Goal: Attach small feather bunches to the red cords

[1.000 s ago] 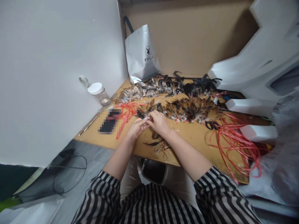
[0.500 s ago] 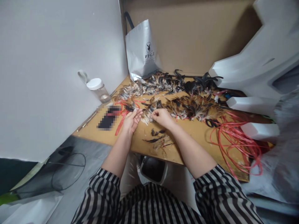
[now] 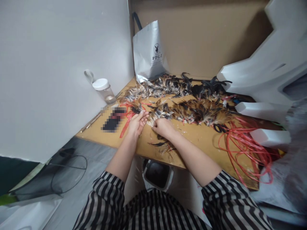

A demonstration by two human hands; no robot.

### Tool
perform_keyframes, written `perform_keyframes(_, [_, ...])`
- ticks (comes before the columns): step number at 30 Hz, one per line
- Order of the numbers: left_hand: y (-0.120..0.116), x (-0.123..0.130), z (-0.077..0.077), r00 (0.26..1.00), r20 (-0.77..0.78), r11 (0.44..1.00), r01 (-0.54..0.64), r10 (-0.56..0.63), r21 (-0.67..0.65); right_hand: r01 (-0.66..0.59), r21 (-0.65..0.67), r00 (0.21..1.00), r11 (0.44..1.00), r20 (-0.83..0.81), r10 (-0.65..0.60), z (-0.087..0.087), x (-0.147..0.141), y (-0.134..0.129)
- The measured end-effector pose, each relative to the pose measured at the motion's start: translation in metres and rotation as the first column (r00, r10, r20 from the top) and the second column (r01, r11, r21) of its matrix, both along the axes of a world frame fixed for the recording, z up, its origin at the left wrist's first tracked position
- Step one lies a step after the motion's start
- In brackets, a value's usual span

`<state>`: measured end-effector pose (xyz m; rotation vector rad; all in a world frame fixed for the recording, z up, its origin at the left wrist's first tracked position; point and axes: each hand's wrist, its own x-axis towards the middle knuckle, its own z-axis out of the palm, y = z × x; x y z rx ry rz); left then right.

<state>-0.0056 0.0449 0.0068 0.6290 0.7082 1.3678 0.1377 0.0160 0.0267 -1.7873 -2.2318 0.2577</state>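
Note:
My left hand [image 3: 138,124] is turned palm up near the table's left part, thumb and fingers pinched on a small bunch of brown and black feathers [image 3: 137,106]. Just to its right, my right hand [image 3: 163,128] has its fingers closed and pointing down beside the pale lower ends of more feathers [image 3: 151,119]. Whatever those fingertips hold is hidden. Beyond both hands runs a long row of brown feathers [image 3: 201,110] across the table. Red plastic ribbon [image 3: 125,127] lies beside the left hand.
Another row of mottled and black feathers [image 3: 168,86] lies behind. A silver bag [image 3: 146,54] and a lidded jar [image 3: 105,91] stand at the back left. Black-handled scissors [image 3: 218,128] and a red ribbon tangle [image 3: 247,150] are at right. Below the edge sits a bin [image 3: 157,174].
My right hand has come down and slightly left, from above the feathers to their pale lower ends. The left hand keeps its pinch on the feathers. The view has shifted slightly.

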Motion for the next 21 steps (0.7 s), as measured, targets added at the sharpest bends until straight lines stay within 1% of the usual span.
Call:
perform_keyframes(2, [0.0,0.0,0.0,1.0,0.002,1.0,0.001,-0.001,0.0,0.02,0.01,1.0,1.0,0.009,-0.02,-0.002,-0.002,0.0])
perform_keyframes(3, [0.0,0.0,0.0,1.0,0.003,1.0,-0.003,0.003,-0.002,0.03,0.009,0.999,1.0,-0.012,-0.03,-0.002,-0.001,0.0])
perform_keyframes(5, [-0.001,0.0,0.001,1.0,0.009,1.0,-0.013,0.013,-0.009,0.041,-0.001,0.994,0.999,-0.104,-0.041,-0.004,0.003,0.004])
perform_keyframes(7, [-0.001,0.0,0.002,1.0,0.023,1.0,-0.021,0.022,-0.014,0.042,-0.018,0.969,0.999,-0.244,-0.045,-0.005,0.009,0.009])
perform_keyframes(9, [0.0,0.0,0.002,0.999,0.035,1.0,-0.022,0.022,-0.015,0.05,-0.031,0.916,0.998,-0.397,-0.058,-0.005,0.015,0.015])
perform_keyframes(11, [0.0,0.0,0.002,0.999,0.035,1.0,-0.008,0.008,-0.016,0.064,-0.038,0.84,0.997,-0.537,-0.074,-0.004,0.018,0.019])
perform_keyframes(14, [-0.001,0.003,0.001,0.999,-0.008,0.998,0.052,-0.053,-0.026,0.071,-0.019,0.728,0.997,-0.683,-0.065,-0.003,0.018,0.02])
perform_keyframes(16, [-0.003,0.006,0.001,0.993,-0.07,0.995,0.097,-0.098,-0.024,0.073,0.017,0.686,0.997,-0.727,-0.037,-0.003,0.015,0.019])
perform_keyframes(17, [-0.005,0.008,0.001,0.988,-0.104,0.993,0.113,-0.114,-0.019,0.075,0.039,0.679,0.996,-0.734,-0.022,-0.004,0.013,0.018])
perform_keyframes(19, [-0.007,0.012,0.001,0.979,-0.159,0.992,0.129,-0.128,-0.007,0.079,0.083,0.692,0.993,-0.722,0.005,-0.006,0.01,0.017])
perform_keyframes(21, [-0.01,0.015,0.002,0.972,-0.191,0.991,0.137,-0.136,-0.005,0.081,0.126,0.726,0.989,-0.687,0.028,-0.007,0.008,0.015])
